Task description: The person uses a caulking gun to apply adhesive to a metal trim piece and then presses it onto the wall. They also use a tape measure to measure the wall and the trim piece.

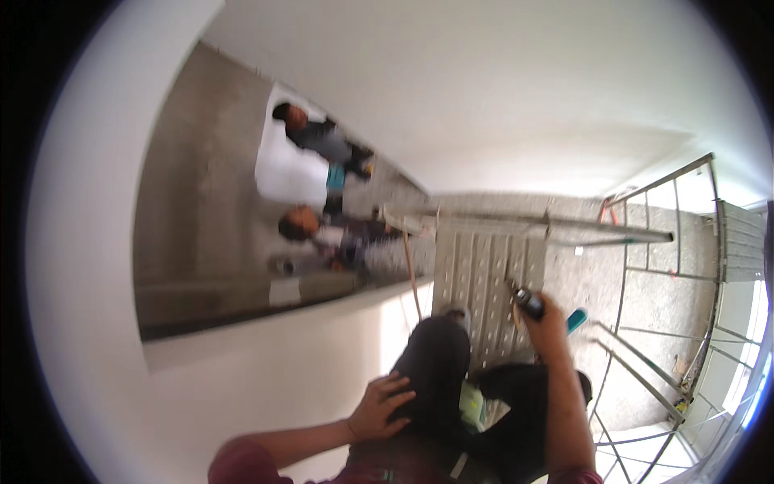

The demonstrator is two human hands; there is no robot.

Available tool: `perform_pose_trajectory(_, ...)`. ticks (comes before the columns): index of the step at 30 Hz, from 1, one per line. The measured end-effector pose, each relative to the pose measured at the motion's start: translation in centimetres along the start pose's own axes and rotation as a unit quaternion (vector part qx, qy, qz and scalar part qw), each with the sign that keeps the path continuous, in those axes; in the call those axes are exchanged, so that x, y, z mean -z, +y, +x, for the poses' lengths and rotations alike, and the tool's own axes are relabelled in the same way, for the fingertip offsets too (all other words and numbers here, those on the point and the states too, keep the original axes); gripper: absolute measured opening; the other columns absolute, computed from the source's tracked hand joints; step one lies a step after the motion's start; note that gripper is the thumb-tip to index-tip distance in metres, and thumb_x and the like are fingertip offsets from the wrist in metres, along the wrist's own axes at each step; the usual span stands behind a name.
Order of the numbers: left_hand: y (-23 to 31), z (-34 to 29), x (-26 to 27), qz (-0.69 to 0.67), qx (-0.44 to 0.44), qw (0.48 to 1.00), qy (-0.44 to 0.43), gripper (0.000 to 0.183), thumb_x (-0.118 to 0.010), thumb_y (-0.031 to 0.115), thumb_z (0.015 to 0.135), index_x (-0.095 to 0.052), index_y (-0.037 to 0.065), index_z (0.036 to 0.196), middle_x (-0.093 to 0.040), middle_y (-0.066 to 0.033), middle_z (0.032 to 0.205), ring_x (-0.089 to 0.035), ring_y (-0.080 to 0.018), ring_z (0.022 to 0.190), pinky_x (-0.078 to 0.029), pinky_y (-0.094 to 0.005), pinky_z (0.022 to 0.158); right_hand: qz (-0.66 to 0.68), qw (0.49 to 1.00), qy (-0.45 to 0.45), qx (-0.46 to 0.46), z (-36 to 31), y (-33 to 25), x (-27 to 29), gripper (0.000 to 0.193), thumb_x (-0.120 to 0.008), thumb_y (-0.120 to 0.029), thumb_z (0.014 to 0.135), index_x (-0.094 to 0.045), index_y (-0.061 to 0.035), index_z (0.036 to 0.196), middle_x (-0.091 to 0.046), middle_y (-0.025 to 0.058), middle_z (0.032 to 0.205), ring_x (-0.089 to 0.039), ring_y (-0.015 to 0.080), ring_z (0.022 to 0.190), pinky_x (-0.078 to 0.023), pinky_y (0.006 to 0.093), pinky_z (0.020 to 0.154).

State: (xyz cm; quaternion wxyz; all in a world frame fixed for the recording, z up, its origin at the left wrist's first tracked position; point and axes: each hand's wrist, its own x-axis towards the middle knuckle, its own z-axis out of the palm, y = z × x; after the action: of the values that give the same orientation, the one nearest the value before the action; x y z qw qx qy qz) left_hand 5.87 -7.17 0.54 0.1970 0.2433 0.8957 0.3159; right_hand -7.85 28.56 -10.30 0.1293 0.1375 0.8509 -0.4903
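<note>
My right hand is closed round the grip of a cordless drill. The drill has a black front with a thin bit pointing up and left, and a teal base shows beyond the wrist. It is held above a perforated metal scaffold plank. My left hand lies on my dark-trousered left thigh, fingers spread, with nothing in it. A pale green thing, too blurred to name, shows between my legs. One shoe rests on the plank.
Scaffold frames stand at the right, beside a metal pole. A pale wall edges an opening on the left. Through it, two people, one in a grey top and another with a patterned sleeve, are near a white panel.
</note>
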Motion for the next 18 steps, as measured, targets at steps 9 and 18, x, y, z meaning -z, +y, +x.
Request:
perform_pose_trajectory(9,21.3,7.3,38.3,0.32,-0.301,0.53,0.726,0.079,-0.033,0.056,0.1,-0.022,-0.004,0.15,-0.025,-0.0263,0.155,-0.026,-0.0394,0.145,-0.018,-0.0575,0.12,-0.139,0.989,0.034,0.029,-0.4,-2.0,4.4,0.03,-0.067,-0.019,0.082,-0.065,-0.0098,0.111,-0.067,0.0174,0.102,-0.063,0.0401,0.098,-0.049,0.0496,0.087)
perform_pose_trajectory(18,27.2,15.5,52.6,-0.154,-0.207,0.873,0.414,0.058,-0.031,0.038,0.104,-0.033,0.002,0.149,-0.048,-0.0151,0.145,-0.048,-0.0287,0.133,-0.034,-0.0427,0.113,-0.095,0.989,0.055,-0.095,-15.3,-8.0,16.0,0.042,-0.071,-0.031,0.081,-0.064,-0.0063,0.115,-0.068,0.0225,0.106,-0.062,0.0413,0.105,-0.05,0.0479,0.089)
